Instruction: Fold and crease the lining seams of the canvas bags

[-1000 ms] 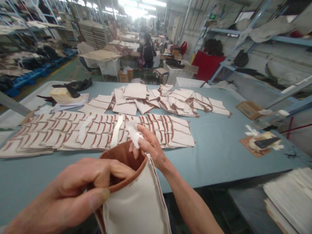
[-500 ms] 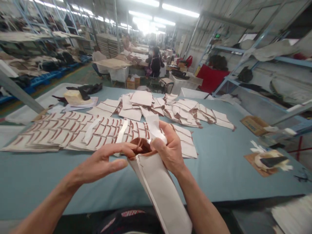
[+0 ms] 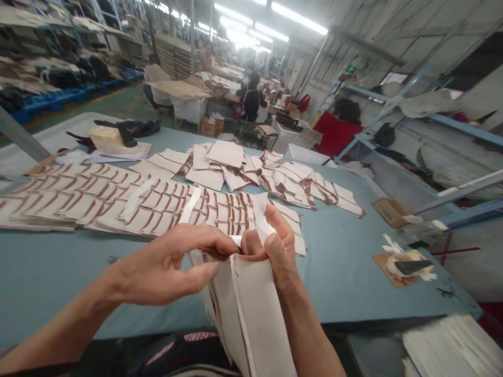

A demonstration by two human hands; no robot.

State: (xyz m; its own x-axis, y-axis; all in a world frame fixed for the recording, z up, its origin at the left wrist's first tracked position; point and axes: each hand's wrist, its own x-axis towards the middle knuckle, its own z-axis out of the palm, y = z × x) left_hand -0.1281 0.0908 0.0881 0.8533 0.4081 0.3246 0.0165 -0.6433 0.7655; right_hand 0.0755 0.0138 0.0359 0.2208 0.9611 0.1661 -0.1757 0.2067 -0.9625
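Observation:
An off-white sewn piece with brown lining [image 3: 259, 314], shaped like a long pouch, hangs from my hands over the table's front edge. My left hand [image 3: 168, 264] grips the left side of its open top, fingertips inside the mouth and thumb outside. At the right side of the mouth, my right hand [image 3: 281, 246] pinches the rim together with a short white strip [image 3: 262, 217] that sticks up above the fingers. Some right fingers lie inside the opening. Behind my hands, similar off-white pieces with brown edges [image 3: 98, 196] lie in overlapping rows.
Looser off-white pieces [image 3: 223, 154] are heaped farther back on the blue-green table [image 3: 334, 272]. A yellowish block with black material [image 3: 113, 140] sits back left. To the right are a tape roll [image 3: 408, 263] on brown board and a cardboard box [image 3: 391, 212]. A seated person [image 3: 251, 99] is beyond.
My left hand has moved right, its fingers farther over the pouch's mouth. The pouch stands more upright, and the white strip has shifted right with my right hand. The view has tilted slightly.

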